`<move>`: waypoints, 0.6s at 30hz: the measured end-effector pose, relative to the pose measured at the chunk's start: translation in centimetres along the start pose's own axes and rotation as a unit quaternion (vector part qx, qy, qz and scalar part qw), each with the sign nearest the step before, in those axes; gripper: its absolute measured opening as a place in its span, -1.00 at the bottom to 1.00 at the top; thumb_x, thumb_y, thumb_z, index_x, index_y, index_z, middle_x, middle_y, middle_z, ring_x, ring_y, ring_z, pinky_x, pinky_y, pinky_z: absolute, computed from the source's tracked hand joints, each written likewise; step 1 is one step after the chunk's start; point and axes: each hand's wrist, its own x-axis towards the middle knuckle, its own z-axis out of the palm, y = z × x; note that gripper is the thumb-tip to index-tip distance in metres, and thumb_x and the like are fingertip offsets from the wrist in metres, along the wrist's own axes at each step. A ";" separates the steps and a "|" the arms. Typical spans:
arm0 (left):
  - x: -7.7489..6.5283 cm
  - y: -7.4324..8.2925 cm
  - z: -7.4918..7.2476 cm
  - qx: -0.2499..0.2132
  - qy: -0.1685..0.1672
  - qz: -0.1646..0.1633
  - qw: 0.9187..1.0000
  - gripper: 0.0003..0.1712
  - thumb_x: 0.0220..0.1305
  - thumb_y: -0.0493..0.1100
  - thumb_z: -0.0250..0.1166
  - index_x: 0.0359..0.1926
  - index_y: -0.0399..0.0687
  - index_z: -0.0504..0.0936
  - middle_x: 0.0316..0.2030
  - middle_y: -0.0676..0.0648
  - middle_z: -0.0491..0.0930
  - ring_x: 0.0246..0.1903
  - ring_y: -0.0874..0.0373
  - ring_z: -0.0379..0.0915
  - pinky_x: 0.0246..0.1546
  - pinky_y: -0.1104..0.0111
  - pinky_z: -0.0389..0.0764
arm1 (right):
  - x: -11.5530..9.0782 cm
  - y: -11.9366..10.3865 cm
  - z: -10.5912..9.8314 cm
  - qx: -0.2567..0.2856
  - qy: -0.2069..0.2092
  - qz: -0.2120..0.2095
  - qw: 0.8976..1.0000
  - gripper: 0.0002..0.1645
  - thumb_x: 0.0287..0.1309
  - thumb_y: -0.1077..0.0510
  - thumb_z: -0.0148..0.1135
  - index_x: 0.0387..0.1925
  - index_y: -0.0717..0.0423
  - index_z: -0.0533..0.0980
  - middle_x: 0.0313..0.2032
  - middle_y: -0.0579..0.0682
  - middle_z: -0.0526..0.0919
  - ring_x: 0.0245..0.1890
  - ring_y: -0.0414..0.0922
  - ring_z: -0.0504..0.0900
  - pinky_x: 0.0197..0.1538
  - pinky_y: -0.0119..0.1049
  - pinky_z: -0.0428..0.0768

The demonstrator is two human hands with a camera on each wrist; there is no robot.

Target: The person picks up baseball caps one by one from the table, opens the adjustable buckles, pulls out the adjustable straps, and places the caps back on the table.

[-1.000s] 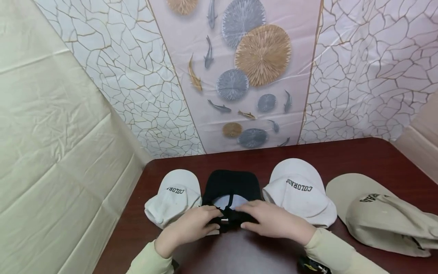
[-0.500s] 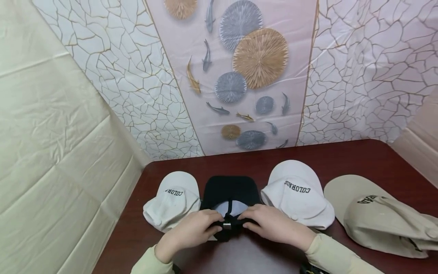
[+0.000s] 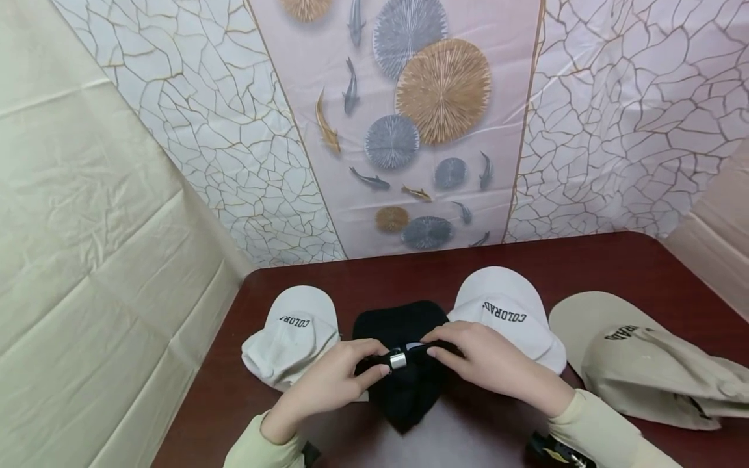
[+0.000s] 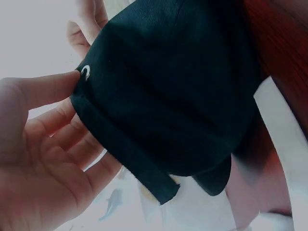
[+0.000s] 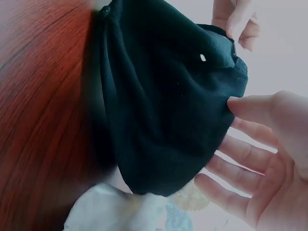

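Two pinches on the rear edge, left hand (image 3: 330, 378) and right hand (image 3: 493, 359) astride the buckle (image 3: 398, 360), apparently shaping or lifting the black cap (image 3: 404, 393), next move likely wanting even tension; cap sits between them, flanked by smaller white cap (image 3: 292, 341) and larger white cap (image 3: 504, 314).

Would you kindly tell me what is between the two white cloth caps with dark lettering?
In the head view, a black brimmed cloth cap is between them, in the grip of the left hand and right hand.
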 end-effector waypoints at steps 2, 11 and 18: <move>0.1 0.1 0.1 -0.016 0.004 0.000 1.000 -0.94 0.29 -0.08 0.20 -0.22 0.19 0.56 -0.36 0.26 0.47 -0.41 0.34 0.37 -0.37 0.40 0.45 | -0.4 -0.1 -0.3 -0.004 0.025 0.005 1.000 -0.78 0.19 -0.01 0.21 -0.12 -0.15 0.57 -0.17 -0.31 0.57 -0.14 -0.36 0.52 -0.14 -0.31 0.52; 0.3 0.4 0.6 -0.027 0.033 0.020 0.999 -0.92 0.29 -0.10 0.20 -0.20 0.18 0.55 -0.30 0.27 0.51 -0.33 0.36 0.40 -0.28 0.42 0.47 | -1.2 -1.5 -0.6 -0.005 0.127 -0.011 0.992 -0.88 0.13 -0.04 0.27 -0.38 -0.27 0.45 -0.48 -0.44 0.39 -0.50 -0.42 0.39 -0.43 -0.47 0.41; 0.8 1.2 1.0 -0.039 0.028 0.036 0.998 -0.89 0.31 -0.13 0.18 -0.16 0.14 0.54 -0.22 0.26 0.51 -0.19 0.38 0.43 -0.13 0.43 0.45 | -1.0 -2.8 0.8 -0.029 0.062 -0.001 0.998 -0.75 0.18 -0.22 0.13 -0.43 -0.20 0.47 -0.58 -0.39 0.30 -0.62 -0.42 0.28 -0.55 -0.50 0.32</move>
